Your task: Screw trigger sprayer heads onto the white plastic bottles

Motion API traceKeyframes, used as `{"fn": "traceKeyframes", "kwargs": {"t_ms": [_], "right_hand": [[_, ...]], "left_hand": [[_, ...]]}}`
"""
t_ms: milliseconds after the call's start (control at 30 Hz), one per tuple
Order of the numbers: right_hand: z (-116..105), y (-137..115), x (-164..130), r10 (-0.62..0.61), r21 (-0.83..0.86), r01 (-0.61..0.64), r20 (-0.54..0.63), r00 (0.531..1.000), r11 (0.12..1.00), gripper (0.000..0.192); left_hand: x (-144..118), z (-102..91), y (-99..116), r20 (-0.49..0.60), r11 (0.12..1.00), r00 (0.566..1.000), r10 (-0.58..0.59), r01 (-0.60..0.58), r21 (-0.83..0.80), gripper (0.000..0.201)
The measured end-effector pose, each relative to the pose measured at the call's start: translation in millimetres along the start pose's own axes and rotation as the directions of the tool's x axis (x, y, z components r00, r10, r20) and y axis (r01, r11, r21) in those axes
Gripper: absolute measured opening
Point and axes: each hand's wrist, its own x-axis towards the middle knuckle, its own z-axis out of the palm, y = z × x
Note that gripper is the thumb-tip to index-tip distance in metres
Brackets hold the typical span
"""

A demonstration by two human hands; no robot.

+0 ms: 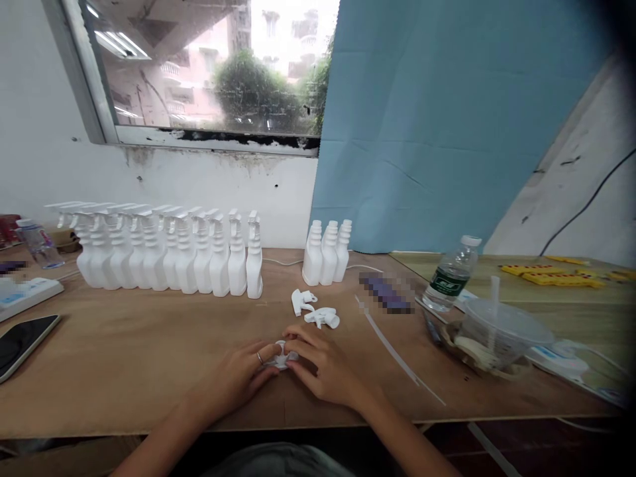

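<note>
Near the table's front edge, my left hand (250,368) and my right hand (318,363) meet around a small white spray trigger head (282,358), fingers of both closed on it. Much of that piece is hidden by my fingers. Just beyond my right hand lie two loose white trigger heads, one (302,302) behind the other (322,318). Three white bottles without tops (322,258) stand behind them. To the left runs a row of several white spray bottles (169,258) with trigger heads on, all upright.
A phone (24,341) lies at the left. On the right are a blurred purple item (386,293), a thin white strip (397,358), a water bottle (450,278) and a lidded plastic bowl with a straw (501,331). Yellow packets (551,275) lie farther right.
</note>
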Motion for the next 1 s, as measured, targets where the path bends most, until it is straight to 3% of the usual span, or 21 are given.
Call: {"fn": "traceKeyframes", "kwargs": {"t_ms": [333, 567, 867, 1000], "right_hand": [[-1, -1, 6, -0.094, -0.094, 0.094, 0.003, 0.996, 0.991, 0.017], [-1, -16, 5, 0.041, -0.176, -0.036, 0.025, 0.999, 0.984, 0.021], [5, -8, 0, 0.111, 0.269, -0.128, 0.079, 0.991, 0.955, 0.026], [-10, 5, -3, 0.206, 0.295, -0.2, 0.012, 0.979, 0.934, 0.03]], "left_hand": [[2, -6.5, 4, 0.017, 0.993, 1.0, 0.007, -0.005, -0.114, 0.026], [3, -6.4, 5, 0.0, 0.99, 0.999, 0.04, -0.039, -0.136, 0.03], [1, -7.3, 7, -0.002, 0.988, 0.999, 0.054, -0.054, -0.146, 0.03], [-1, -6.2, 4, -0.002, 0.997, 1.0, 0.027, -0.027, -0.077, 0.024]]}}
